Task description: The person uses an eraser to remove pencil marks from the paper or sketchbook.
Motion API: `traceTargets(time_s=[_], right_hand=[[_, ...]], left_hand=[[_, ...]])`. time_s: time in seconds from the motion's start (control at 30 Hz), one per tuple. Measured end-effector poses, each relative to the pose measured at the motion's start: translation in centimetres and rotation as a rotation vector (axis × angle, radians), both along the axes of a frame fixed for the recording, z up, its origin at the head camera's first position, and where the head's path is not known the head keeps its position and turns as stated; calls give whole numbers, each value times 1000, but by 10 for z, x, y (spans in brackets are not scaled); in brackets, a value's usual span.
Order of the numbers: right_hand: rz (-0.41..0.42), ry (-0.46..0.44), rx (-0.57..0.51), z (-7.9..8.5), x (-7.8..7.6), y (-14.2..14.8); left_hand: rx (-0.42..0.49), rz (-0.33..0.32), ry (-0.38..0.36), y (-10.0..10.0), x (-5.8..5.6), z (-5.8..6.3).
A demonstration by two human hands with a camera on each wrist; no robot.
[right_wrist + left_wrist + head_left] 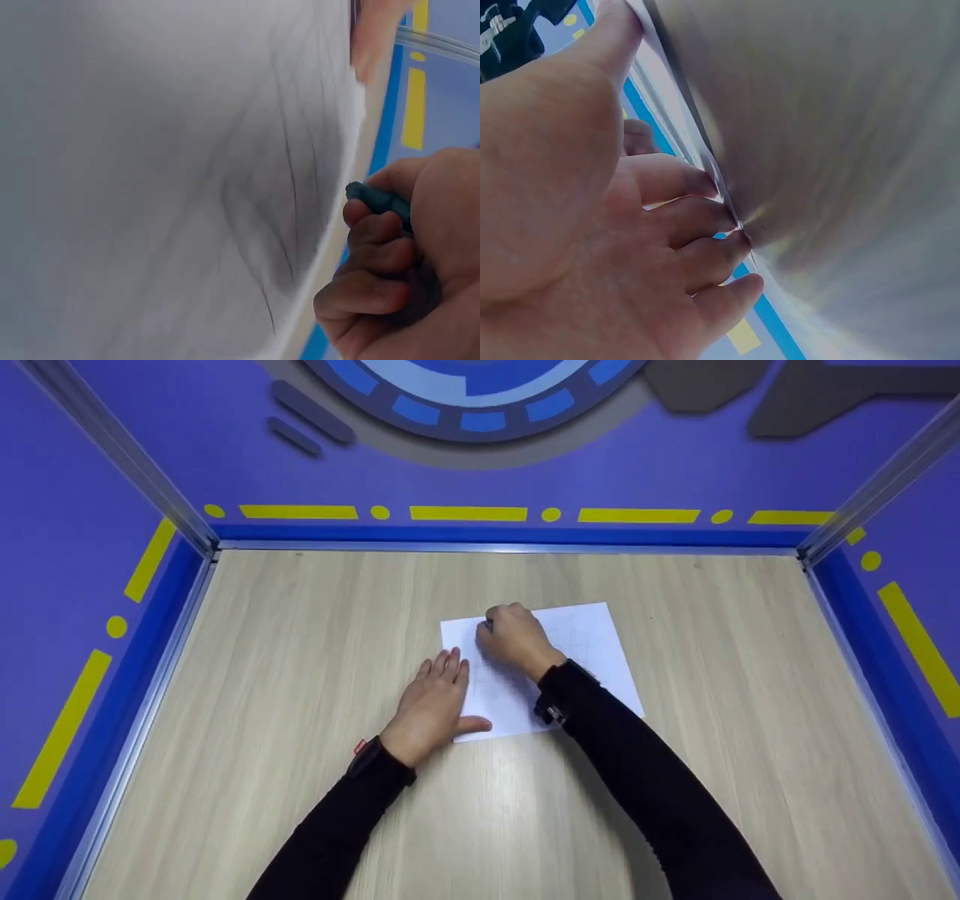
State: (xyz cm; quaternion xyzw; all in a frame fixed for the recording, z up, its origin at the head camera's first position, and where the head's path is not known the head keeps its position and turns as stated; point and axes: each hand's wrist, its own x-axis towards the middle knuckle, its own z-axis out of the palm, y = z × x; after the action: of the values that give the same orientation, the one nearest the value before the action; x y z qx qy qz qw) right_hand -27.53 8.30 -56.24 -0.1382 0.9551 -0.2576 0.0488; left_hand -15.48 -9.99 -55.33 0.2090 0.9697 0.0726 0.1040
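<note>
Your right hand (516, 636) grips a dark teal, uneven lump (384, 201) at the centre of the head view. Your left hand (431, 706), thumb spread, rests on the white, grey-lined paper (596, 649) just right of centre.

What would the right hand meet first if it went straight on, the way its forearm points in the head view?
Probably the back wall: past the edge of the paper, the right hand's way over the table looks free, though its height is hard to judge.
</note>
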Motion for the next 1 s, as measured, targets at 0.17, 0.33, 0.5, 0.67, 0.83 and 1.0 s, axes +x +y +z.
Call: traceTargets(time_s=[0.17,0.33,0.5,0.67,0.83,1.0], right_hand=[[-74,-20,1,0,-5,29],[-198,-41,-72,0,-11,97],[-291,-77,-46,1,-12,134],[-287,-89,15,6,-12,125],[-213,-91,-39,-4,-10,92],[-70,-106,-56,-1,-3,36]], left_hand=[[7,-13,-17,6,-1,1],[-8,-13,-57,8,-1,3],[-35,-5,-48,5,-1,2],[-23,2,-56,1,-1,2],[-21,4,-61,0,-1,1],[-12,1,-38,1,-2,2]])
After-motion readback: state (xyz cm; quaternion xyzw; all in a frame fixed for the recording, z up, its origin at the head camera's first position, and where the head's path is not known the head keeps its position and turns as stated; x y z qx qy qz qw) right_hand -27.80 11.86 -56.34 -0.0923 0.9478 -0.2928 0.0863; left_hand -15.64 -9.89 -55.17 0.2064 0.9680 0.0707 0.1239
